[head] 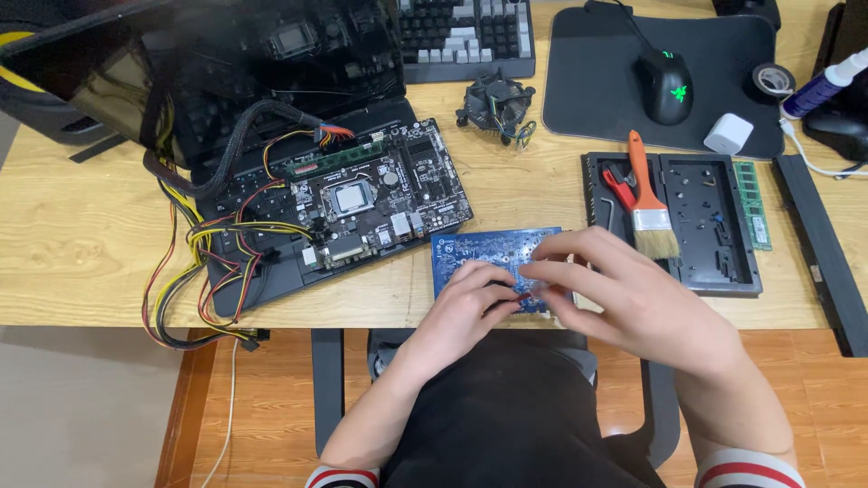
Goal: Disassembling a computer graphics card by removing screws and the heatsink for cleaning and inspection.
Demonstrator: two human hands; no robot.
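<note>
While both hands work over it, the blue circuit board (493,256) lies flat at the counter's (72,244) near edge, about 6 o'clock. Left hand (470,307) pinches a small red part (523,295) against the board; right hand (624,294) rests fingers curled on its right end, grip w/ nothing clearly enclosed. Board looks light, stiff, fragile: best held by edges. Black tray (714,226) at 3 o'clock holds a brush (649,203), red tool & small bits.

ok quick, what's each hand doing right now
Left hand: fingers pinched on something small and red over the blue circuit board.
Right hand: fingers resting on the same board; a grip cannot be told.
</note>
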